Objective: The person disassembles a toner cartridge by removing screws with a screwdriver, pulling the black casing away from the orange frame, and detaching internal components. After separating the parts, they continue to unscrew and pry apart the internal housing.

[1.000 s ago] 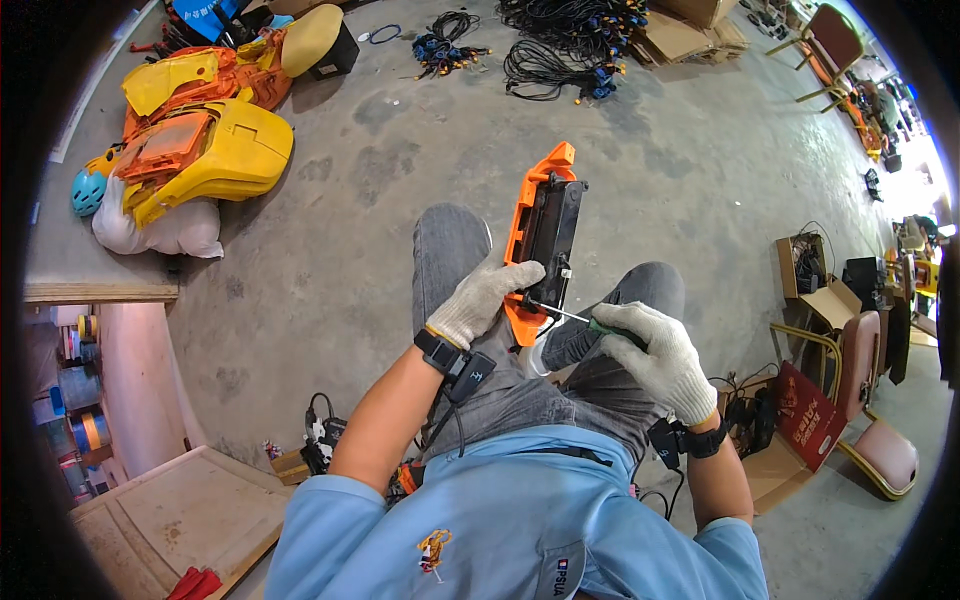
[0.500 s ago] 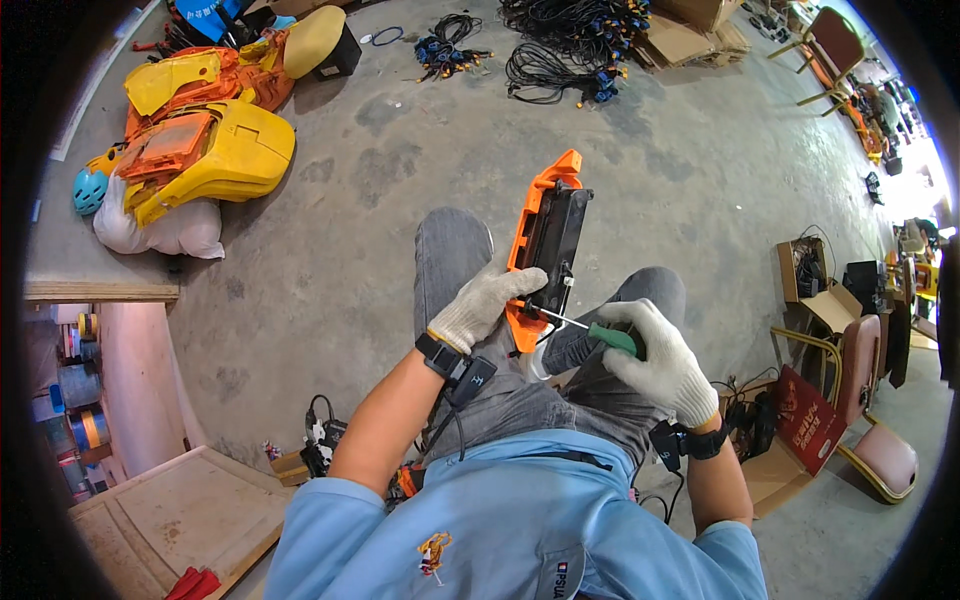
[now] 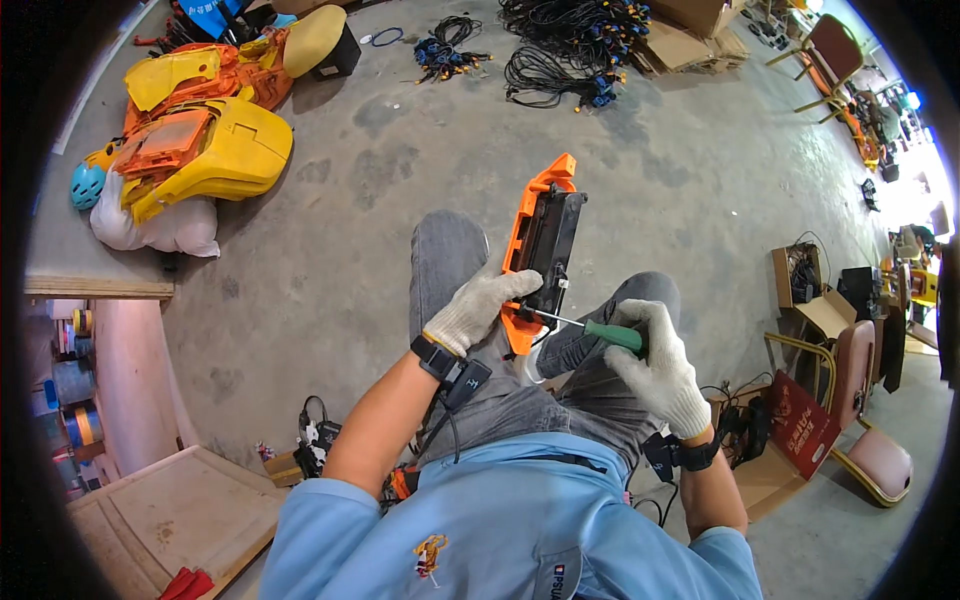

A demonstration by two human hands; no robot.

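Note:
An orange and black plastic housing (image 3: 543,236) rests on my knees, standing up away from me. My left hand (image 3: 478,306), in a white knit glove, grips its lower left edge. My right hand (image 3: 658,366), also gloved, holds a green-handled screwdriver (image 3: 585,328). The screwdriver's metal tip touches the lower end of the housing, close to my left fingers. I am seated, in grey trousers and a light blue shirt.
Yellow and orange plastic shells (image 3: 200,130) are piled at the upper left beside a white sack (image 3: 160,228). Bundles of black cable (image 3: 560,50) lie on the concrete floor ahead. Cardboard boxes (image 3: 805,300) and chairs (image 3: 870,440) stand at the right. A wooden board (image 3: 170,515) lies at lower left.
The screwdriver and my right hand have shifted slightly; the tip stays at the lower end of the housing. My left hand keeps its grip.

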